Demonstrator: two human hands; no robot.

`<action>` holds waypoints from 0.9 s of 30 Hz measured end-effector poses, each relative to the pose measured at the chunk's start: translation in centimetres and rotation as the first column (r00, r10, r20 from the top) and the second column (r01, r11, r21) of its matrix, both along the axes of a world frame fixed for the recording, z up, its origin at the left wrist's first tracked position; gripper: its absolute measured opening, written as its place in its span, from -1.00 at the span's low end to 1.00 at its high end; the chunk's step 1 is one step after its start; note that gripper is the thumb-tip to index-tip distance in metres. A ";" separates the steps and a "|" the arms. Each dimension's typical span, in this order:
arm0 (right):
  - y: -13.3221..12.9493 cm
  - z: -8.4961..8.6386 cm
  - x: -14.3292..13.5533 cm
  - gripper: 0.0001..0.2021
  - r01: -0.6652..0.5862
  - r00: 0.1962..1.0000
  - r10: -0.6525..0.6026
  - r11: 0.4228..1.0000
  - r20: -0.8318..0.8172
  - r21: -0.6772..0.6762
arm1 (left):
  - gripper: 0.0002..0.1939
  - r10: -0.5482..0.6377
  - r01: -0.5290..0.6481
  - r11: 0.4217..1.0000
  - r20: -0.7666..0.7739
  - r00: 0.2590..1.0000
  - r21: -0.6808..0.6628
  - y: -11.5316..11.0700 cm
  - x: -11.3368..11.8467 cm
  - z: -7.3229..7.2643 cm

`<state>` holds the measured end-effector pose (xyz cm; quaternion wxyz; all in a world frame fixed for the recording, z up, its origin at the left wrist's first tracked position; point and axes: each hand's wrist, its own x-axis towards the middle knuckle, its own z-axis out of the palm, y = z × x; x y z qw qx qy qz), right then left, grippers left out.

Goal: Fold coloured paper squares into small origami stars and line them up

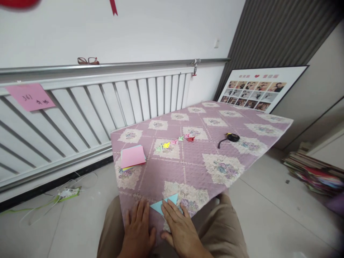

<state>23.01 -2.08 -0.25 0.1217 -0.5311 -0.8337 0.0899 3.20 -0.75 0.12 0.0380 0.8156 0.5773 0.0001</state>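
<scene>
A light-blue sheet of paper (157, 206), folded to a triangle, lies flat near the table's front edge. My right hand (178, 222) rests on it with outstretched fingers, covering its middle and lower part. Just left of the paper, my left hand (138, 224) lies flat on the tablecloth, fingers extended, holding nothing. Farther off sits a stack of coloured paper (133, 157) with a pink sheet on top. A row of small folded paper pieces, among them a yellow one (166, 145) and a red one (191, 139), runs across the table's middle.
The table wears a purple flowered cloth (150, 172). A black object with a strap (232, 137) lies to the right. Behind stand a white radiator (129, 100) and a photo board (264, 89). Cables with a power strip (68, 193) lie on the floor at left.
</scene>
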 end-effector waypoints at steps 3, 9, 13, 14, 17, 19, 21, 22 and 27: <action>0.0 -0.1 -0.1 -0.27 0.005 1.000 -0.005 1.000 -0.013 -0.027 | -0.35 -0.148 0.142 0.986 0.066 0.987 0.082 -0.1 0.2 -1.1; -0.3 -0.9 0.6 -0.22 -0.026 1.000 0.026 1.000 -0.014 -0.008 | -0.44 -0.207 0.197 0.977 0.138 0.968 0.082 -0.1 0.6 -1.7; -1.7 -1.8 2.4 -0.22 -0.057 0.998 0.056 0.995 0.016 0.077 | -0.44 -0.202 0.192 0.978 0.163 0.966 0.076 -0.2 0.6 -1.4; -2.2 -1.9 2.9 -0.23 -0.055 0.998 0.054 0.994 0.023 0.096 | -0.44 -0.200 0.191 0.979 0.169 0.965 0.070 -0.3 0.6 -1.3; -3.1 -2.3 4.2 -0.30 -0.053 0.998 0.049 0.987 0.030 0.150 | -0.44 -0.191 0.189 0.982 0.191 0.963 0.028 -0.3 0.6 -0.8; -3.0 -2.4 4.6 -0.42 -0.033 0.999 0.033 0.978 0.004 0.204 | -0.43 -0.188 0.191 0.982 0.209 0.960 0.005 -0.3 0.7 -0.6; -2.3 -2.1 4.4 -0.53 0.035 0.998 -0.021 0.966 -0.057 0.257 | -0.42 -0.186 0.189 0.982 0.226 0.956 0.009 -0.3 0.7 -0.4; -1.7 -1.8 4.0 -0.55 0.085 0.994 -0.062 0.959 -0.094 0.269 | -0.41 -0.186 0.186 0.982 0.234 0.954 0.020 -0.4 0.7 -0.4; 2.4 1.1 0.9 -0.34 0.214 0.970 -0.198 0.971 -0.143 0.108 | -0.41 -0.209 0.194 0.977 0.252 0.945 0.084 -0.3 0.7 -0.5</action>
